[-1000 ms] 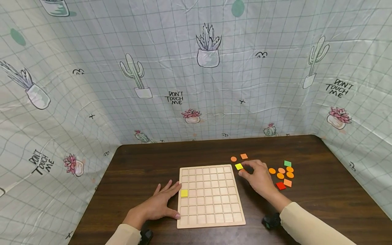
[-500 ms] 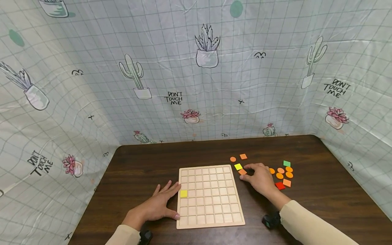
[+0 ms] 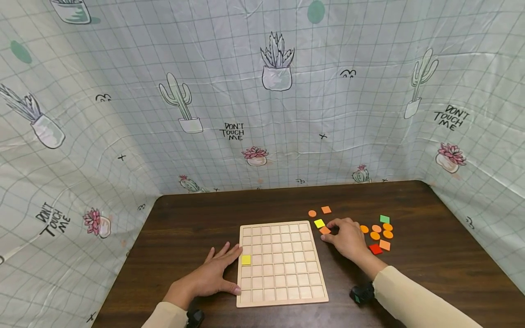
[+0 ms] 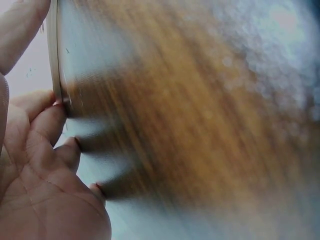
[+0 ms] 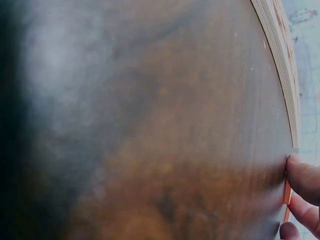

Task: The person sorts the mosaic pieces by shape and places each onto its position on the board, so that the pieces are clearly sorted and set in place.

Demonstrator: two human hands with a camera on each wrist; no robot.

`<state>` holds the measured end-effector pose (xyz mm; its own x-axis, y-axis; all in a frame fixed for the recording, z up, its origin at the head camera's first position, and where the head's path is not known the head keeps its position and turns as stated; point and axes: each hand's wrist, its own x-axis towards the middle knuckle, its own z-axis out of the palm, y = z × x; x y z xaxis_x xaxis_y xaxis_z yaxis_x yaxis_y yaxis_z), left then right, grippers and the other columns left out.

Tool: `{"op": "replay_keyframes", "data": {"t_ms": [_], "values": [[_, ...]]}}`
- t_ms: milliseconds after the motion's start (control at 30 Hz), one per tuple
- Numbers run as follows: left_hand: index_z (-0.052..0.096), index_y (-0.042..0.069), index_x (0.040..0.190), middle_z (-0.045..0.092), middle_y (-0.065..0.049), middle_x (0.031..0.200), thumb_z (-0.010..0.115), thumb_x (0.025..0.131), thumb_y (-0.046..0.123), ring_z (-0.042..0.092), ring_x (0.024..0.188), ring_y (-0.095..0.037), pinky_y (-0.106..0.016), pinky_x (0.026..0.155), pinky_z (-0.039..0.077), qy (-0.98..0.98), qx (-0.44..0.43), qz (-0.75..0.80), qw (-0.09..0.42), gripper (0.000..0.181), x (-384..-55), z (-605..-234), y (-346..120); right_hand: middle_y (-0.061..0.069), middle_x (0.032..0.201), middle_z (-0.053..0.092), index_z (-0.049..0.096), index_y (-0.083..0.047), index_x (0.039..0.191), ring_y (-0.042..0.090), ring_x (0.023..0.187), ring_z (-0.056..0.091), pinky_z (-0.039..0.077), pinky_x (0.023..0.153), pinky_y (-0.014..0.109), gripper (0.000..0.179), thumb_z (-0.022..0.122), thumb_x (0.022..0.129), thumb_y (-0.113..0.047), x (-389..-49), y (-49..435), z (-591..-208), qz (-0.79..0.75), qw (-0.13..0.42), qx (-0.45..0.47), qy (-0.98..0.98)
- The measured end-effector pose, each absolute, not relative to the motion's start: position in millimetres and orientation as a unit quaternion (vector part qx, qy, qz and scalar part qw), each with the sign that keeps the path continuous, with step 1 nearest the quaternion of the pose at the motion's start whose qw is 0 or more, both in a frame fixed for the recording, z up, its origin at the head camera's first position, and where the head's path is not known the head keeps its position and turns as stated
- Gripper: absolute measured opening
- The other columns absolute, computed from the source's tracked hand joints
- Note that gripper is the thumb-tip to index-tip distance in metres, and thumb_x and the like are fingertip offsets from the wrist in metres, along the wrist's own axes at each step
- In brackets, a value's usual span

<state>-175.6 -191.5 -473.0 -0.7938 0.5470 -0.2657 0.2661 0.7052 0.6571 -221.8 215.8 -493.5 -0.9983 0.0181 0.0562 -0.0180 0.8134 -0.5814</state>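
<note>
I'm in a curtained-off tabletop nook; home or lab, I can't tell. A dark wood-grain table [image 3: 193, 212] lies before me, and pale gridded sheeting [image 3: 348, 118] printed with potted cacti [image 3: 190, 125] hangs from ten through two o'clock.

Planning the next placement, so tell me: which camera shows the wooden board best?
Head view: nearly the whole wooden board shows from above, with its grid and a yellow tile in the leftmost column. The left wrist view shows just a thin edge strip by the left hand; the right wrist view, likewise just a thin strip.
</note>
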Motion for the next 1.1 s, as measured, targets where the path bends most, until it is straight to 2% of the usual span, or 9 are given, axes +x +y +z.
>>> {"op": "replay_keyframes", "data": {"t_ms": [300,567,733,833,1100], "values": [[0.026,0.01,0.169,0.019,-0.01,0.177,0.086,0.085,0.043,0.003,0.165,-0.039,-0.07,0.126,-0.011,0.895,0.227,0.31,0.227,0.108,-174,-472,-191,0.028,0.129,0.064,0.076,-0.003,0.118,0.045,0.113,0.053,0.044,0.089,0.059,0.032,0.083,0.093,-0.022,-224,218,-495,0.313,0.022,0.006,-0.95],[0.026,0.01,0.169,0.019,-0.01,0.177,0.086,0.085,0.043,0.003,0.165,-0.039,-0.07,0.126,-0.011,0.896,0.225,0.308,0.229,0.108,-174,-470,-191,0.02,0.123,0.068,0.076,-0.006,0.117,0.04,0.111,0.057,0.049,0.093,0.058,0.029,0.082,0.093,-0.021,-223,221,-495,0.303,0.021,0.026,-0.952],[0.026,0.011,0.169,0.019,-0.009,0.177,0.086,0.085,0.044,0.003,0.165,-0.039,-0.07,0.126,-0.01,0.897,0.224,0.304,0.229,0.108,-174,-471,-191,0.01,0.109,0.073,0.075,-0.009,0.116,0.027,0.095,0.066,0.056,0.082,0.047,0.025,0.081,0.094,-0.019,-221,224,-495,0.319,0.025,0.03,-0.947],[0.026,0.011,0.169,0.019,-0.009,0.177,0.086,0.085,0.044,0.003,0.165,-0.039,-0.07,0.126,-0.01,0.897,0.224,0.303,0.229,0.108,-174,-471,-191,0.006,0.101,0.074,0.073,-0.007,0.119,0.019,0.086,0.066,0.056,0.073,0.037,0.027,0.08,0.095,-0.018,-220,227,-495,0.342,0.029,0.024,-0.939],[0.026,0.01,0.169,0.019,-0.01,0.177,0.086,0.086,0.044,0.003,0.165,-0.039,-0.07,0.126,-0.01,0.897,0.225,0.304,0.228,0.108,-174,-470,-191,0.007,0.1,0.077,0.073,-0.005,0.124,0.018,0.083,0.068,0.053,0.067,0.031,0.028,0.076,0.098,-0.014,-219,230,-494,0.393,0.041,0.025,-0.918]]}}
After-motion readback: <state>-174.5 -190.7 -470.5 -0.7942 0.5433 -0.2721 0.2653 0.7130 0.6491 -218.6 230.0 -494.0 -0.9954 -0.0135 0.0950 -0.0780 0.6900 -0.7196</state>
